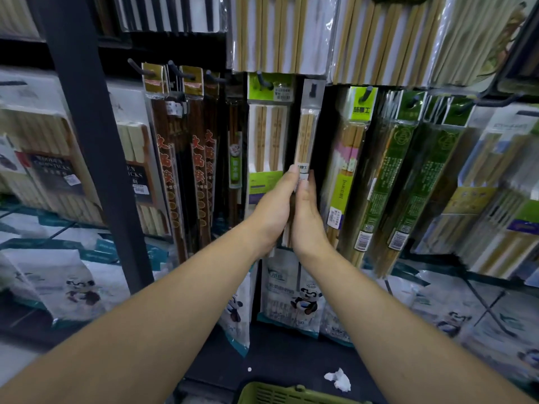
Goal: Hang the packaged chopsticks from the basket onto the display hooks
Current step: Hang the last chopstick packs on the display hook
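Left hand (275, 207) and right hand (308, 220) press together, pinching 1 chopstick pack (306, 135) upright. A green basket (280, 394) sits below them.

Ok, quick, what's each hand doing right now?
Left hand: holds the narrow clear packet of pale wooden chopsticks.
Right hand: holds the same packet.
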Demonstrator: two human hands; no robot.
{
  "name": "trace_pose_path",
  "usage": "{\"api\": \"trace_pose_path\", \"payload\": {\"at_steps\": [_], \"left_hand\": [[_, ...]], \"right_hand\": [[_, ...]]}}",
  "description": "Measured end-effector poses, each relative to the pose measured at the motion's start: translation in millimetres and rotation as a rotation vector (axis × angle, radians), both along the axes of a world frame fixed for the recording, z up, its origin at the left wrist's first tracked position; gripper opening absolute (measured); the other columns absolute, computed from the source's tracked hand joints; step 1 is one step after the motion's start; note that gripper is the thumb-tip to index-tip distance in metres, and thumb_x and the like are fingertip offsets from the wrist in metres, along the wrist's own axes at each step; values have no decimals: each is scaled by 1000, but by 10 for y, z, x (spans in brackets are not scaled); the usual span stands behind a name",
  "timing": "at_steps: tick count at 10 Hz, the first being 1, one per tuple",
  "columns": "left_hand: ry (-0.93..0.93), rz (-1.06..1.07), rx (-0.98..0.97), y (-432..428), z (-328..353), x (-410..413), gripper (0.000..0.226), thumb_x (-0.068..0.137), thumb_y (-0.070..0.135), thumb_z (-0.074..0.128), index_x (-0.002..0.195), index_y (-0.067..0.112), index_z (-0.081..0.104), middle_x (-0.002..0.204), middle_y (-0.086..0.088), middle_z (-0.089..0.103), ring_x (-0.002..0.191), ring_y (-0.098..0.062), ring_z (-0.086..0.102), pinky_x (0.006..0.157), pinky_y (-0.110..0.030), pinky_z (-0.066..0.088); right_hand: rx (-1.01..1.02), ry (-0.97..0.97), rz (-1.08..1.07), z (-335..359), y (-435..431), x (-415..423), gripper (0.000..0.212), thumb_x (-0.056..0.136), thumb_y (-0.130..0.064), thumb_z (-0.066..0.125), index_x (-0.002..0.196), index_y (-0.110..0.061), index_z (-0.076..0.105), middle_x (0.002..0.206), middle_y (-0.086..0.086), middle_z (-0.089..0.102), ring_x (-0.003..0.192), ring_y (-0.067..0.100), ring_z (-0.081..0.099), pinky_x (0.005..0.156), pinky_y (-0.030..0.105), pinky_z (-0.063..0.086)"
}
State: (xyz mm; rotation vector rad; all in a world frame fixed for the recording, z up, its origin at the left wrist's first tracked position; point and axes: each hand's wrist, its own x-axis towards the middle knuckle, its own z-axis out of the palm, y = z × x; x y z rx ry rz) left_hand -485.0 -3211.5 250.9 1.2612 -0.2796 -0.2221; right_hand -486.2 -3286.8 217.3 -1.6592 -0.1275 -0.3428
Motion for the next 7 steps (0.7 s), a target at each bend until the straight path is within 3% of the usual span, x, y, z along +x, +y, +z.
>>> {"api": "trace_pose_path", "payload": {"at_steps": [1, 2, 3, 4, 5, 6, 7], "left_hand": [[-8, 45, -1, -17, -154, -55, 48, 108, 50, 40, 144, 23, 57, 143, 3, 62, 133, -8, 55, 123, -36, 32], [-32, 124, 88, -15, -357, -131, 45, 108, 49, 40, 147, 29, 52, 148, 10, 56, 134, -1, 50, 123, -32, 29], [-43, 90, 172, 32, -551, -193, 57, 108, 51, 37, 157, 22, 40, 157, 8, 46, 140, -2, 44, 121, -25, 28], [-80, 191, 294, 90, -701, -249, 50, 109, 45, 42, 152, 20, 44, 121, 26, 55, 95, 33, 51, 79, 8, 34], [-66, 273, 397, 144, -812, -365, 49, 109, 37, 47, 151, 13, 45, 112, 25, 52, 91, 27, 53, 68, 10, 33], [-67, 295, 444, 188, -930, -499, 55, 108, 31, 50, 157, 10, 36, 146, 3, 49, 127, -1, 43, 98, -7, 34], [-37, 300, 441, 205, -974, -677, 55, 108, 25, 52, 157, 9, 35, 156, -6, 44, 134, -7, 41, 107, -21, 32]], "right_hand": [[2, 47, -5, -143, 1, -26, 82, 91, -72, 21, 163, -33, 14, 168, -11, 19, 151, 1, 18, 125, 31, 16], [9, 90, 0, -290, 2, -117, 77, 97, -70, 21, 163, -32, 13, 168, -10, 19, 149, 1, 18, 121, 27, 16], [-25, 127, -2, -460, -14, -283, 89, 88, -80, 18, 163, -33, 7, 169, -10, 15, 151, 3, 14, 124, 32, 14], [-57, 174, 19, -647, -32, -484, 95, 83, -83, 17, 162, -34, 0, 169, -10, 13, 154, 8, 12, 127, 41, 14], [-108, 221, 78, -809, -85, -700, 81, 94, -72, 23, 162, -34, 1, 168, -10, 12, 151, 4, 12, 125, 34, 16], [-252, 172, 83, -847, -211, -874, 68, 103, -57, 38, 162, -36, 11, 160, -23, 21, 141, -8, 18, 112, 21, 22], [-317, 109, 26, -747, -361, -1030, 55, 105, -41, 47, 157, -32, 32, 148, -25, 34, 137, -6, 30, 107, 19, 28]]}}
